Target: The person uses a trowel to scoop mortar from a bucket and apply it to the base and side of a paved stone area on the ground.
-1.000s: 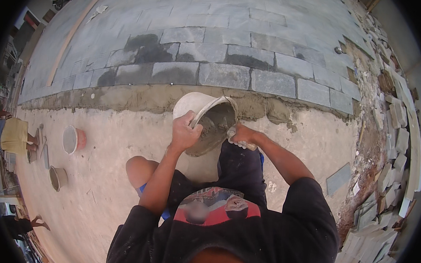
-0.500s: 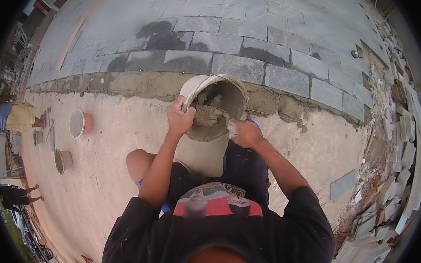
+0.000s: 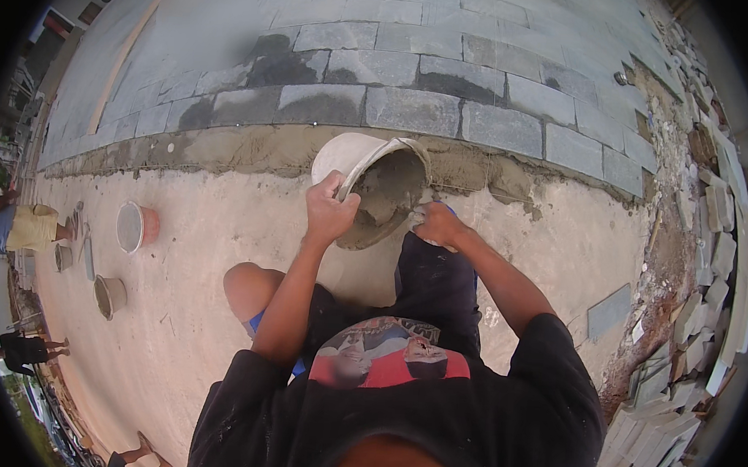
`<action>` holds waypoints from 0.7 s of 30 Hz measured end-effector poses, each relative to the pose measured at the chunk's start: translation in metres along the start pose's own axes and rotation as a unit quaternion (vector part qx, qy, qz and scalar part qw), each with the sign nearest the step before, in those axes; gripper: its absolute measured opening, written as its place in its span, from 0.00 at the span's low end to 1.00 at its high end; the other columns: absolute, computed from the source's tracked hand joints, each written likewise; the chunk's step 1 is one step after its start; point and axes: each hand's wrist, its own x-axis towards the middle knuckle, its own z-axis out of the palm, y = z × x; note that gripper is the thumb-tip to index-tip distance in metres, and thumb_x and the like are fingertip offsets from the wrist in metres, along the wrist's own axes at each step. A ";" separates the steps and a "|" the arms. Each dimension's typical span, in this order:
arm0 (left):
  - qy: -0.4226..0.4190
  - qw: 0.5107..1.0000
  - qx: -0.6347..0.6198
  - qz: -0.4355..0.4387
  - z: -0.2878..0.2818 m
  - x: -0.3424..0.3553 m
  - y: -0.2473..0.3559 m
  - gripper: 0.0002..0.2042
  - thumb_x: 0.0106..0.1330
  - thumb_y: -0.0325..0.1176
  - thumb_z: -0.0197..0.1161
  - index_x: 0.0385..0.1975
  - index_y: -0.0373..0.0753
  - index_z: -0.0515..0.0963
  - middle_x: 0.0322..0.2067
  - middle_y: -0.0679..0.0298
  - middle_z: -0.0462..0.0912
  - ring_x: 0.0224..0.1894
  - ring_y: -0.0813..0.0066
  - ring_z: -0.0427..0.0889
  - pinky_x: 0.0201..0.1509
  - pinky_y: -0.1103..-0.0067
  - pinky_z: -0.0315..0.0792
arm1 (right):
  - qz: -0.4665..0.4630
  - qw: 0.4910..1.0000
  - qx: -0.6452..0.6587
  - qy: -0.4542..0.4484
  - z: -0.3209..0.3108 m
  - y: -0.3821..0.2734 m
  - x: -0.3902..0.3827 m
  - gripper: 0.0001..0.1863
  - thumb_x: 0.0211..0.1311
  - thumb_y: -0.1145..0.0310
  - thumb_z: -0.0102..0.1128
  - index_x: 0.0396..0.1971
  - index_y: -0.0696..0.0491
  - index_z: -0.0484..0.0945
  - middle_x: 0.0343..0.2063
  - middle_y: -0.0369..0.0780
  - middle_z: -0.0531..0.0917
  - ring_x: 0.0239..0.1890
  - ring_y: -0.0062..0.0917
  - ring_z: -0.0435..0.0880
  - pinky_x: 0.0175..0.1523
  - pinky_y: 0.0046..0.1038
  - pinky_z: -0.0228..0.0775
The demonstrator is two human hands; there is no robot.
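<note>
A pale bucket (image 3: 334,157) smeared with grey mortar is tipped on its side in front of me, its mouth facing right and toward me. My left hand (image 3: 331,210) is closed on its near-left rim, the thumb over the edge. My right hand (image 3: 439,226) is closed at the right side of the mouth, round the handle of what looks like a mortar-coated trowel (image 3: 384,209). The trowel's blade reaches into the bucket and blends with the wet mortar there. Behind the bucket runs a strip of spread mortar (image 3: 235,148) along the laid grey paving stones (image 3: 412,110).
At left stand a reddish bucket (image 3: 148,226) and a smaller mortar bucket (image 3: 110,296). Other people (image 3: 32,226) are at the far left. A loose grey slab (image 3: 609,312) lies at right, before piled stone slabs (image 3: 655,434). A thin string crosses above the mortar strip.
The bucket has turned, its mouth facing further right. The trowel's mortar-covered blade has dropped lower inside it, and my right hand has shifted slightly. The whole view has moved a little.
</note>
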 end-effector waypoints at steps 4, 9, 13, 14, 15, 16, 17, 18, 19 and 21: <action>-0.035 0.999 0.009 -0.036 -0.014 -0.005 -0.014 0.04 0.48 0.22 0.57 0.20 0.35 0.68 0.18 0.73 0.64 0.23 0.87 0.61 0.25 0.84 0.59 | 0.146 0.952 0.244 -0.110 -0.013 -0.047 -0.003 0.22 0.50 0.63 0.62 0.39 0.65 0.78 0.37 0.57 0.82 0.43 0.46 0.82 0.49 0.34 0.73; -0.018 0.997 -0.045 -0.066 -0.009 -0.002 -0.024 0.03 0.49 0.22 0.56 0.21 0.35 0.70 0.21 0.71 0.67 0.25 0.86 0.63 0.29 0.84 0.61 | 0.133 0.941 0.287 -0.117 -0.009 -0.051 -0.002 0.22 0.52 0.64 0.60 0.46 0.60 0.78 0.34 0.51 0.84 0.37 0.34 0.84 0.44 0.30 0.75; 0.022 0.996 -0.016 -0.090 0.001 0.001 -0.038 0.02 0.50 0.23 0.56 0.23 0.35 0.71 0.21 0.72 0.70 0.26 0.85 0.65 0.30 0.83 0.63 | 0.157 0.901 0.365 -0.177 -0.027 -0.052 -0.012 0.19 0.53 0.69 0.56 0.45 0.58 0.79 0.26 0.42 0.83 0.24 0.23 0.82 0.29 0.26 0.76; 0.028 0.996 -0.008 -0.089 0.006 0.002 -0.036 0.02 0.50 0.22 0.56 0.23 0.35 0.72 0.22 0.72 0.70 0.26 0.85 0.65 0.30 0.83 0.63 | 0.149 0.899 0.377 -0.165 -0.030 -0.048 -0.017 0.17 0.53 0.70 0.56 0.44 0.58 0.79 0.24 0.40 0.82 0.22 0.22 0.81 0.27 0.25 0.75; 0.034 0.995 0.000 -0.089 0.011 0.004 -0.032 0.01 0.51 0.22 0.56 0.23 0.35 0.72 0.22 0.73 0.71 0.25 0.85 0.65 0.30 0.83 0.63 | 0.142 0.898 0.388 -0.152 -0.031 -0.043 -0.024 0.16 0.53 0.71 0.55 0.43 0.58 0.79 0.23 0.39 0.81 0.20 0.20 0.79 0.24 0.24 0.73; 0.040 0.995 0.008 -0.088 0.016 0.005 -0.030 0.01 0.51 0.22 0.56 0.23 0.35 0.72 0.22 0.73 0.71 0.25 0.85 0.66 0.30 0.83 0.64 | 0.135 0.896 0.400 -0.140 -0.033 -0.039 -0.031 0.15 0.53 0.72 0.54 0.42 0.57 0.79 0.22 0.38 0.80 0.18 0.19 0.78 0.22 0.23 0.72; 0.048 0.993 -0.011 -0.112 0.018 0.005 -0.034 0.01 0.52 0.22 0.56 0.24 0.35 0.72 0.22 0.73 0.71 0.25 0.85 0.66 0.30 0.83 0.64 | 0.147 0.890 0.410 -0.132 -0.036 -0.036 -0.037 0.15 0.53 0.73 0.54 0.41 0.57 0.79 0.22 0.38 0.80 0.18 0.19 0.78 0.22 0.23 0.72; 0.056 0.989 -0.029 -0.135 0.019 0.004 -0.042 0.01 0.52 0.22 0.56 0.24 0.35 0.73 0.22 0.72 0.72 0.25 0.85 0.67 0.30 0.83 0.65 | 0.160 0.885 0.420 -0.123 -0.040 -0.034 -0.043 0.14 0.53 0.73 0.53 0.41 0.57 0.79 0.23 0.38 0.81 0.19 0.19 0.78 0.23 0.23 0.72; 0.063 0.984 -0.048 -0.157 0.020 0.005 -0.047 0.01 0.52 0.22 0.56 0.24 0.35 0.73 0.22 0.72 0.72 0.25 0.85 0.67 0.31 0.83 0.65 | 0.172 0.879 0.429 -0.114 -0.045 -0.031 -0.050 0.14 0.53 0.73 0.53 0.40 0.57 0.79 0.23 0.38 0.81 0.19 0.20 0.79 0.23 0.24 0.72; 0.059 0.977 -0.076 -0.190 0.017 0.006 -0.055 0.04 0.53 0.21 0.56 0.28 0.33 0.74 0.25 0.70 0.75 0.27 0.84 0.70 0.33 0.83 0.67 | 0.192 0.876 0.434 -0.088 -0.061 -0.027 -0.067 0.14 0.53 0.73 0.53 0.40 0.57 0.79 0.23 0.37 0.81 0.20 0.19 0.79 0.23 0.23 0.72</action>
